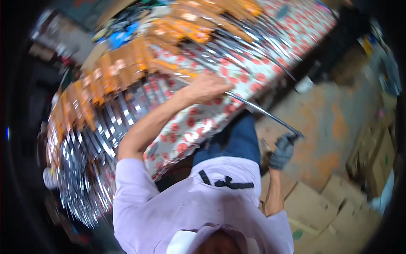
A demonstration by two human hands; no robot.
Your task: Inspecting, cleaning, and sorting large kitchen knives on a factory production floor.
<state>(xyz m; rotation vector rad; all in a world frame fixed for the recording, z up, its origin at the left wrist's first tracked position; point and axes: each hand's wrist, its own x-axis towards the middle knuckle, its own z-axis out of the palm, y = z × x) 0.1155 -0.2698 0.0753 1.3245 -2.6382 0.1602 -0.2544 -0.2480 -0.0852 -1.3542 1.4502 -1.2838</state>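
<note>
Rod: long thin metal rod (pixel 262 112), shiny, running slantwise from the table edge down past it toward the floor; I am holding it at both ends
Left hand: my bare left hand (pixel 208 87) is resting over the upper end of the rod at the table edge, fingers curled down together over it; motion blur is hiding whether they are fully clamping
Right hand: my right hand (pixel 282 151), wearing a grey glove, is gripping the lower end of the rod, fingers wrapped shut around it, off the table and above the floor
Table: long table (pixel 203 122) covered by a pale cloth printed with red flowers, lying slantwise across the view; my left forearm is crossing over its near edge
Stock on table: rows of shiny metal blades or rods (pixel 97 139) are lying side by side over most of the left part, many ending in orange-brown handles or card packs (pixel 118 67); blur is keeping me from telling which kind they are
Further stock: more long metal pieces (pixel 249 42) are fanning across the far end of the table, near the upper end of my rod
Clothing: I am wearing a pale lilac short-sleeved shirt (pixel 186 211) and blue trousers (pixel 237 142), with a black strap across the front
Floor: worn concrete floor (pixel 334 122) with orange patches, to my right of the table
Boxes: brown cardboard boxes (pixel 321 207) are standing on the floor at lower right, close beneath my gloved hand but apart from it
</note>
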